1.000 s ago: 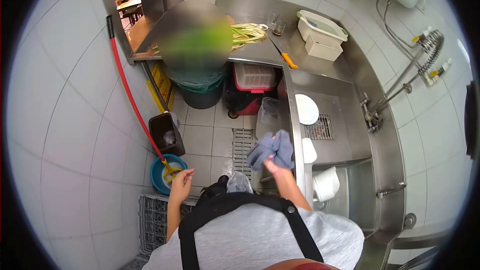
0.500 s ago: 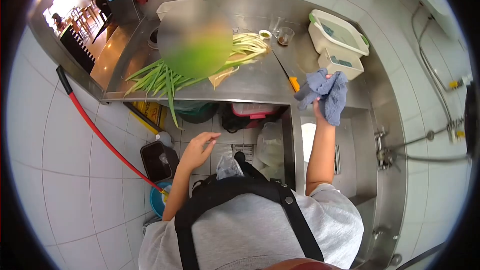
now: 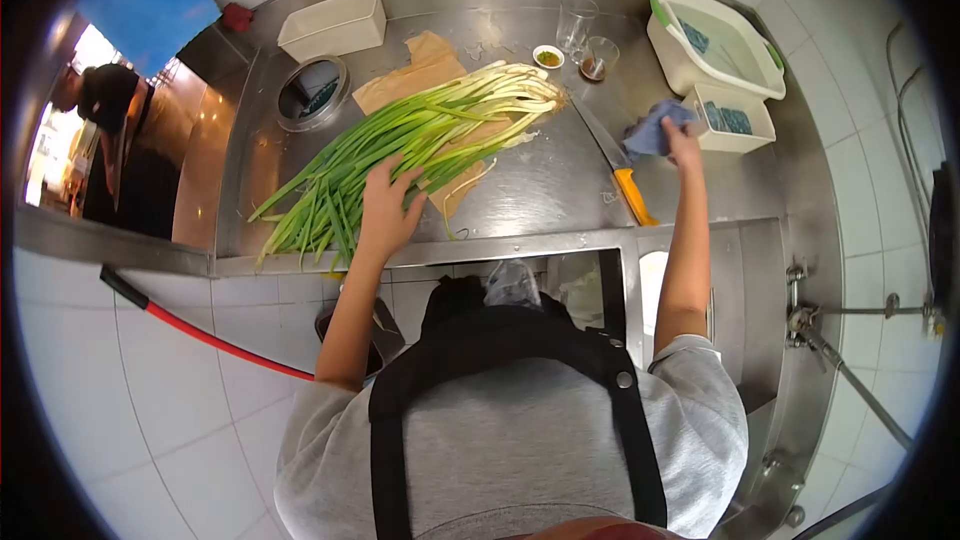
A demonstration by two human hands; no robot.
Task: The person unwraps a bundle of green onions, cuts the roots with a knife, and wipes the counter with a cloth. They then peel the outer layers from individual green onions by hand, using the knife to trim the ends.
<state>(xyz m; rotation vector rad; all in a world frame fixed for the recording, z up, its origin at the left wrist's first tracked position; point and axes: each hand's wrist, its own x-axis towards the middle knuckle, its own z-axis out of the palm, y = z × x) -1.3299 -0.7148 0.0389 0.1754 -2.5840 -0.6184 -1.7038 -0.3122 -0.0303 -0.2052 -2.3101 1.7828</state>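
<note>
A large bunch of spring onions (image 3: 430, 135) lies across the steel counter, green leaves to the left and pale root ends to the right. Over its near edge reaches my left hand (image 3: 388, 208), fingers spread, at or just above the leaves; contact is hard to tell. My right hand (image 3: 684, 142) grips a crumpled blue-grey cloth (image 3: 648, 134) at the counter's right, close to a small white container (image 3: 745, 133). Between the onions and the cloth lies a knife (image 3: 632, 196) with an orange handle, its blade pointing toward the root ends.
Brown paper (image 3: 428, 58) lies under and behind the onions. A round metal-rimmed container (image 3: 337, 118) and a white bin (image 3: 335, 28) stand at left. Two glasses, a small sauce dish (image 3: 547, 57) and a water-filled basin (image 3: 715, 25) are behind. A sink (image 3: 745, 290) is at right; a person stands beyond the left opening.
My left hand has moved up from below the counter to the onions. My right hand has brought the cloth down onto or close over the counter beside the small container. The view has shifted.
</note>
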